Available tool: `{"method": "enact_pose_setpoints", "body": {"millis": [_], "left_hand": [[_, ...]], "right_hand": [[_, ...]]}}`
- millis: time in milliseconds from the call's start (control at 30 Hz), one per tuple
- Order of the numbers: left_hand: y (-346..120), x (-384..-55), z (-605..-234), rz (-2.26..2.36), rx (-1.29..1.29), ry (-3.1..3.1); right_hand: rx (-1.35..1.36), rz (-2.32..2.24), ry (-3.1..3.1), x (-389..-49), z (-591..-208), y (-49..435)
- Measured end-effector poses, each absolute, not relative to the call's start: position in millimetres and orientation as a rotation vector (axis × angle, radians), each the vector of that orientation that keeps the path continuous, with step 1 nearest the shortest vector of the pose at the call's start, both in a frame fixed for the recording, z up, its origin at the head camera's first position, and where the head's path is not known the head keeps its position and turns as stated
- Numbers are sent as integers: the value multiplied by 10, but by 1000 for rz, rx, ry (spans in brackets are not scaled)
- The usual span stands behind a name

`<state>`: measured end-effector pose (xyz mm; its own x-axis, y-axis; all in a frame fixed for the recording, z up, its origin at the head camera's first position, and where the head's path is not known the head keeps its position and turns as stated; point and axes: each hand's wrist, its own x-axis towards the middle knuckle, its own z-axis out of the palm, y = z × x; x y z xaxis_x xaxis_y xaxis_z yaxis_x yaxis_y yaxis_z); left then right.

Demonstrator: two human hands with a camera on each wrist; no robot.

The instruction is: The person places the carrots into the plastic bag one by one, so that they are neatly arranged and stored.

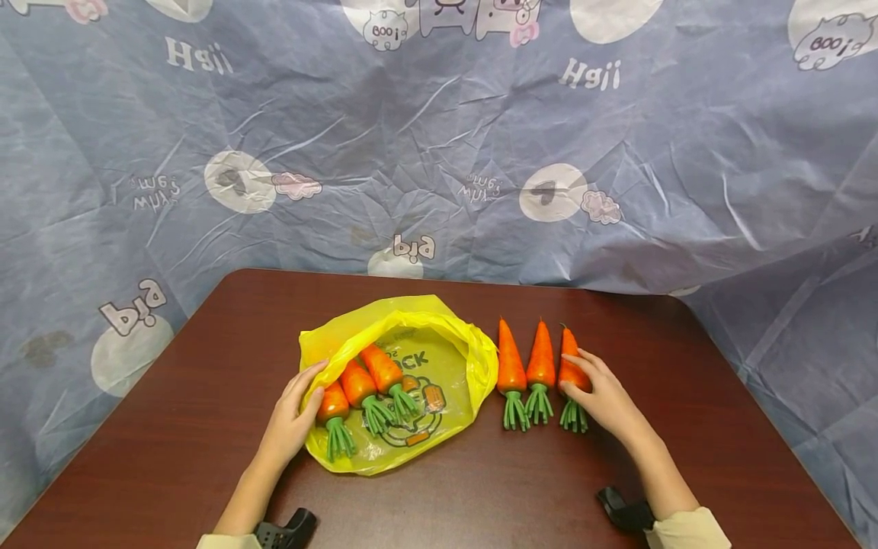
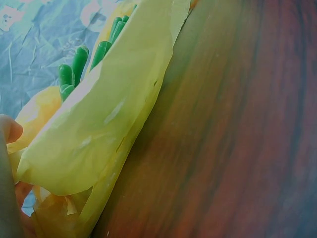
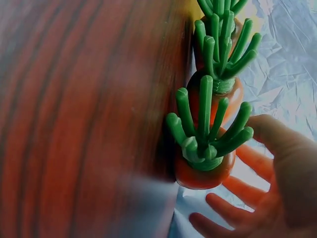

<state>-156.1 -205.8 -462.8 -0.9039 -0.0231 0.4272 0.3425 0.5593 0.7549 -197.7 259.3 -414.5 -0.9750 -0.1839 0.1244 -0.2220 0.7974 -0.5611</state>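
Observation:
A yellow plastic bag (image 1: 453, 366) lies with its mouth spread, holding three orange carrots (image 1: 357, 383) with green stem stubs. My left hand (image 1: 288, 415) grips the bag's left rim, the thumb beside the leftmost carrot (image 1: 334, 404) and the fingers at the outer side. In the left wrist view, yellow film (image 2: 104, 124) hides much of that hand. To the bag's right, three more carrots stand in a row, tips pointing away. My right hand (image 1: 607, 393) is at the rightmost carrot (image 1: 571, 374), its fingers spread and fairly straight; firm contact is unclear.
The dark brown table (image 1: 439, 511) carries everything. The left carrot (image 1: 511, 366) of the outside row lies close against the bag's right edge, with the middle carrot (image 1: 541, 362) beside it. A printed grey-blue cloth (image 1: 439, 152) hangs behind the table.

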Motion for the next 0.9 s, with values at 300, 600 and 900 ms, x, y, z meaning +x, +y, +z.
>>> {"method": "enact_pose_setpoints", "body": {"millis": [300,600,900], "left_hand": [[-2065,-1579,-4629,-1304,-274,-2403],[-2062,-1569,-4639,-1282,-260,-2416],[-2056,-1559,-4624,-1264,-261,-2408]], "right_hand": [[307,890,-2951,-2008,-4212,2647],[267,868,-2926,-1996,-4234,2655],[227,874,-2889,-1937,-4096,2599]]}}
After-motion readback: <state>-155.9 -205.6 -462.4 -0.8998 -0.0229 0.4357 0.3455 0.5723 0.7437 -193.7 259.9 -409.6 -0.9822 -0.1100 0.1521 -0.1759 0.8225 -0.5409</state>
